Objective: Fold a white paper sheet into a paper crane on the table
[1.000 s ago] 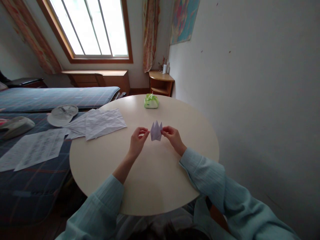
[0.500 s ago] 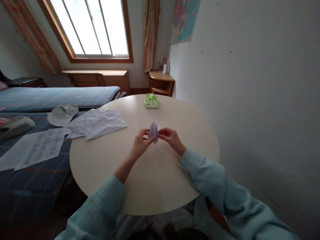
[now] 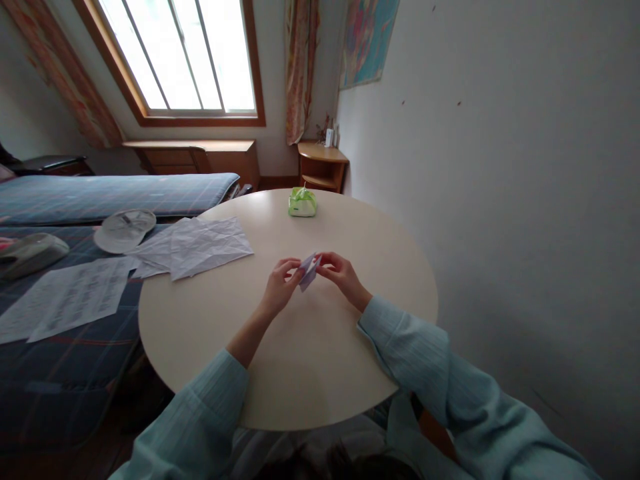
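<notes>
A small folded paper (image 3: 308, 274), pale lilac-white, is held up between my two hands over the round table (image 3: 320, 353). My left hand (image 3: 281, 283) pinches its left side with thumb and fingers. On the other side, my right hand (image 3: 343, 275) grips the paper's upper right edge between thumb and fingertips. The paper slants, its top leaning right, and its layers look slightly parted. Fingertips behind it are partly hidden.
Beyond my hands stands a green-and-white tissue pack (image 3: 303, 203). Creased white sheets (image 3: 210, 247) overlap the table's left edge. Printed pages (image 3: 85, 293) and a white cap (image 3: 126, 230) lie on the plaid bed (image 3: 60, 373). A wall (image 3: 525, 200) rises at the right.
The folded paper has turned from upright, with points up and down, to a slant. My right hand's fingers have shifted slightly upward along it; my left hand stays nearly in place.
</notes>
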`<state>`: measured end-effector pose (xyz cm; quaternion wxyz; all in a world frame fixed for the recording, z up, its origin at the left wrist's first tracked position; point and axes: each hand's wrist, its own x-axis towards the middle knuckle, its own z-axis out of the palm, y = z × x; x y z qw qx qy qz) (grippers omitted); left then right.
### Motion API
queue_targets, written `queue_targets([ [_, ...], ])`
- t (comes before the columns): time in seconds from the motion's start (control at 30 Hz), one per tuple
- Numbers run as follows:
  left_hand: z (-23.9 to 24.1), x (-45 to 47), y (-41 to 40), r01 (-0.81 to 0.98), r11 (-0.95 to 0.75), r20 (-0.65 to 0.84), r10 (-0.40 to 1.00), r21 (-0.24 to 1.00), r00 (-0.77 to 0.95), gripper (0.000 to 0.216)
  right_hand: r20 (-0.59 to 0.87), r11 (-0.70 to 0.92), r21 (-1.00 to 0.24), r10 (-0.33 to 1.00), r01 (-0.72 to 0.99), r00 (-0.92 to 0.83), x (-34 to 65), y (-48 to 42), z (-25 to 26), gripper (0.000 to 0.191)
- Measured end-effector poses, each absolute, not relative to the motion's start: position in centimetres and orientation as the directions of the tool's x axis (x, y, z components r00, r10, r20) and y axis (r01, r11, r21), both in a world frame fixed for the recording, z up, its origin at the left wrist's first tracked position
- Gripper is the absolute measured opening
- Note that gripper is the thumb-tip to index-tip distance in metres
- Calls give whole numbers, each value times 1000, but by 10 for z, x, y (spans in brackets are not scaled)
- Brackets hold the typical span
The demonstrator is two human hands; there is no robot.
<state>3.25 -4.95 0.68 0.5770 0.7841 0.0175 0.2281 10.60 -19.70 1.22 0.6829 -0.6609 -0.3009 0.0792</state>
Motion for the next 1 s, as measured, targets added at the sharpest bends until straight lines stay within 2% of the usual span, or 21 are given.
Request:
queue_targets([
  [0.1,6,32,-48,-220,-397,354,304,891,885,15,291,119,-955,545,271,786,107,-196,10,30],
  [0.2,5,32,-48,-181,-429,339,327,885,882,15,299,116,-953,502,280,812,108,-196,7,30],
  [0.5,12,30,-55,-157,-315,233,222,936,947,27,329,147,-944,449,294,831,109,-196,6,31],
  [0.73,11,30,-55,-182,-283,241,191,942,951,26,241,186,-968,518,167,820,105,-196,9,33],
  [1.0,12,29,-53,-147,-346,226,198,927,954,24,237,117,-971,585,208,776,106,-196,6,30],
])
